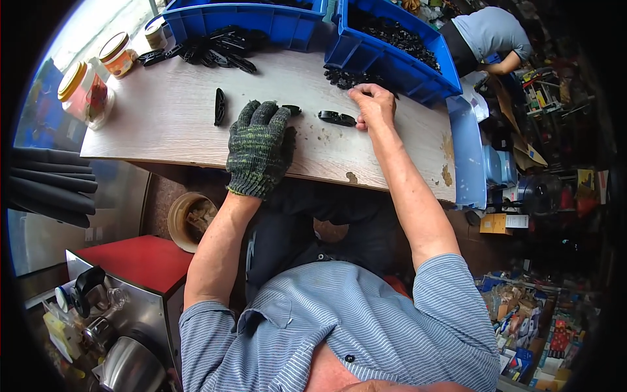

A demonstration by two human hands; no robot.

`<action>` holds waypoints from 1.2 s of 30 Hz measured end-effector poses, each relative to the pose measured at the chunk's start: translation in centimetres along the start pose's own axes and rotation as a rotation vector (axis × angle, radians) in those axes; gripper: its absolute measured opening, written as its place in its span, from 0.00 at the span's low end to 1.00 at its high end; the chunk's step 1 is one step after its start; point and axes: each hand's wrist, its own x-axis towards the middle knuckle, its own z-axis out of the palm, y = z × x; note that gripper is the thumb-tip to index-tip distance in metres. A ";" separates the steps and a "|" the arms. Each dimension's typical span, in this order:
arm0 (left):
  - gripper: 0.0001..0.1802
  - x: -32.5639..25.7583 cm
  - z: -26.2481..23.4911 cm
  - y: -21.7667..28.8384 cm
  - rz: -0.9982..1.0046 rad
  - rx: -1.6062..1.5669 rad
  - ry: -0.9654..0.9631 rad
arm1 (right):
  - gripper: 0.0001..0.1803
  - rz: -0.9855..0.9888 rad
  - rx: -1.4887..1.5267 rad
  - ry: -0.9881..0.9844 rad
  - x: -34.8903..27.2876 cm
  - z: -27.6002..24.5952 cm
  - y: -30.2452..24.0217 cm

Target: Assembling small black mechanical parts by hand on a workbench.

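Note:
My left hand (257, 144), in a dark green-and-black knit glove, rests palm down on the pale table (176, 117) with its fingers stretched forward and a little apart. A black plastic part (292, 110) shows beyond its index fingertip; how much lies under the glove is hidden. To its left lies a slim oblong black part (220, 106). My bare right hand (375, 106) has thumb and forefinger pinched together beside a small heap of black pieces (344, 77); what is between them is too small to tell. Its curled lower fingers reach the end of another oblong black part (337, 118).
Two blue bins (248, 27) (392, 65) with black parts stand along the far side. A pile of long black parts (219, 49) lies before the left one. Jars (81, 91) stand at far left. Below are a bucket (186, 222) and a red-topped cabinet (137, 261). Another person (490, 39) bends at far right.

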 end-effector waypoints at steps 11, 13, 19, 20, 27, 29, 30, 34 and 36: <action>0.15 0.2 -1.1 0.5 -0.042 -0.092 0.078 | 0.10 -0.082 -0.133 0.015 0.1 0.1 0.5; 0.15 0.1 -1.0 0.4 -0.053 -0.099 0.128 | 0.10 -0.127 -0.156 0.024 0.0 0.2 0.6; 0.13 -0.4 -0.5 0.1 -0.034 -0.104 0.157 | 0.10 -0.126 -0.188 -0.012 -0.1 0.0 0.8; 0.13 -0.7 -0.2 -0.1 -0.035 -0.103 0.159 | 0.10 -0.129 -0.188 -0.012 -0.2 0.0 0.8; 0.13 -1.0 0.0 -0.3 -0.017 -0.106 0.190 | 0.10 -0.055 0.041 -0.047 -0.4 -0.8 1.3; 0.13 -0.8 -0.1 -0.1 -0.012 -0.135 0.205 | 0.11 -0.051 0.149 -0.063 -0.3 -1.5 1.8; 0.13 -1.0 -0.1 -0.2 -0.026 -0.171 0.226 | 0.11 -0.044 0.186 -0.106 -0.7 -1.9 2.0; 0.15 -1.4 0.2 0.7 -0.212 -0.461 0.179 | 0.13 -0.078 0.287 -0.239 -3.1 -2.8 2.4; 0.17 -1.3 1.1 2.5 -0.354 -0.711 0.121 | 0.15 -0.149 0.319 -0.306 -4.6 -3.2 2.4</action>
